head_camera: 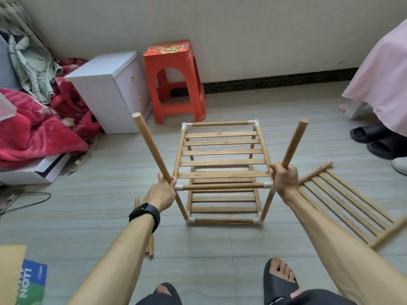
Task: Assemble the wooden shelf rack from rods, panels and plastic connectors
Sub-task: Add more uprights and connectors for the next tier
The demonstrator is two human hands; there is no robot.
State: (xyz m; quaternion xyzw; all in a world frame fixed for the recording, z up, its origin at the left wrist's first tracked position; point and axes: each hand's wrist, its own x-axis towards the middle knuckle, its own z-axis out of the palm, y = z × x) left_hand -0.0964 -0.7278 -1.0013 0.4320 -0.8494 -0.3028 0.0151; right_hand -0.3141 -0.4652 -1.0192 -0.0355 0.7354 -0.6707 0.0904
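Note:
A two-tier wooden rack (222, 162) with slatted panels and white plastic corner connectors (268, 185) stands on the floor in front of me. My left hand (162, 192) grips the base of a wooden rod (151, 147) at the rack's near-left top corner; the rod leans up to the left. My right hand (284, 178) grips a second rod (294, 143) at the near-right top corner, leaning up to the right. Whether either rod end sits inside its connector is hidden by my fingers.
A loose slatted panel (345, 203) lies on the floor at the right. Spare rods (150, 245) lie under my left forearm. A red plastic stool (176, 82) and a white cabinet (110, 91) stand behind the rack. Red bedding (39, 130) is at the left, slippers (372, 137) at the right.

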